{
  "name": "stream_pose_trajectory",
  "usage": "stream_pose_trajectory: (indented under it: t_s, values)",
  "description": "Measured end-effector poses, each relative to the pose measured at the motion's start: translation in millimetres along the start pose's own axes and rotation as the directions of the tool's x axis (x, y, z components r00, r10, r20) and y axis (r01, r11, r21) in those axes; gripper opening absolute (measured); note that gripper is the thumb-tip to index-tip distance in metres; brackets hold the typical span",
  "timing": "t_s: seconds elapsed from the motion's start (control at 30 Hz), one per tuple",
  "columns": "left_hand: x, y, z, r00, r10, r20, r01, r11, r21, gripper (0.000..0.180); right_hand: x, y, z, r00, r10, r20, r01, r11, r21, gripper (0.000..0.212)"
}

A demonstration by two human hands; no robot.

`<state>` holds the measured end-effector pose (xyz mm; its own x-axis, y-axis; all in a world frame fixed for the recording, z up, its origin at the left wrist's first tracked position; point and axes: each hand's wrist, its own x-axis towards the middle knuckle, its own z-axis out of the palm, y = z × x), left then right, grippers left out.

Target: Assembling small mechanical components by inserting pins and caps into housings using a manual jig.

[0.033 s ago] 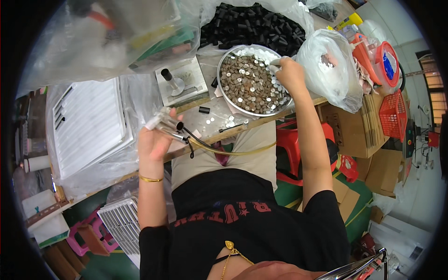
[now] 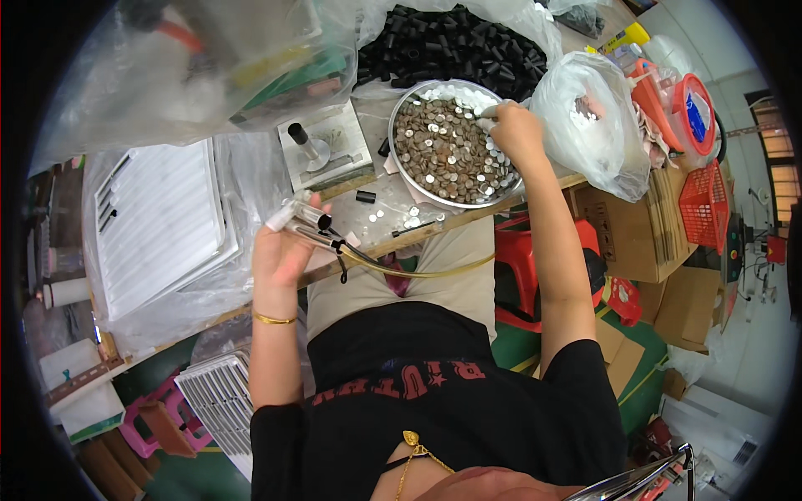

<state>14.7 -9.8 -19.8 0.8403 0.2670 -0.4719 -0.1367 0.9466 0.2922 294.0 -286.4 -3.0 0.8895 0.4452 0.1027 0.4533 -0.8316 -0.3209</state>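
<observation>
Small round discs point(image 2: 447, 154), brown and silvery, fill a metal bowl point(image 2: 391, 134) on the workbench point(image 2: 455, 222). At its right rim, the right hand point(image 2: 514, 132) brings thumb and fingers close together; whether they pinch a disc, I cannot tell. The left hand point(image 2: 288, 246) curls around a black-ended cylinder point(image 2: 323, 222) and a hose-fed metal tool point(image 2: 313, 236).

Workshop (workbench point(image 2: 464, 220), heaped small discs point(image 2: 451, 152))

I observe red lettering point(image 2: 409, 380) with a star on the black shirt point(image 2: 443, 338), lower centre; carton point(image 2: 631, 238) print, right, illegible.
</observation>
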Motion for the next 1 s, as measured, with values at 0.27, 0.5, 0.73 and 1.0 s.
stream_pose_trajectory:
  t_s: [0.27,0.5,0.73,1.0]
  values:
    - [2.3,-2.3,7.2,0.975,0.212,-0.071,-0.184,0.941,0.285,0.015,17.5,-12.7,0.0,0.994,0.073,0.078,-0.085,0.981,0.175,0.017]
    - [23.2,7.9,28.8,0.744,0.616,0.260,-0.381,0.071,0.922,0.029,39.0,-11.7,14.7,0.997,-0.024,0.077,0.006,0.976,0.217,0.021]
    - [35.4,2.5,37.7,0.668,0.641,0.380,-0.233,-0.304,0.924,0.056,46.6,-13.3,30.2,0.977,-0.202,0.065,0.208,0.972,-0.108,0.019]
    - [47.9,1.0,38.5,0.697,0.597,0.398,-0.319,-0.240,0.917,0.062,1.1,-71.2,6.3,0.996,-0.047,0.074,-0.006,0.801,0.599,0.021]
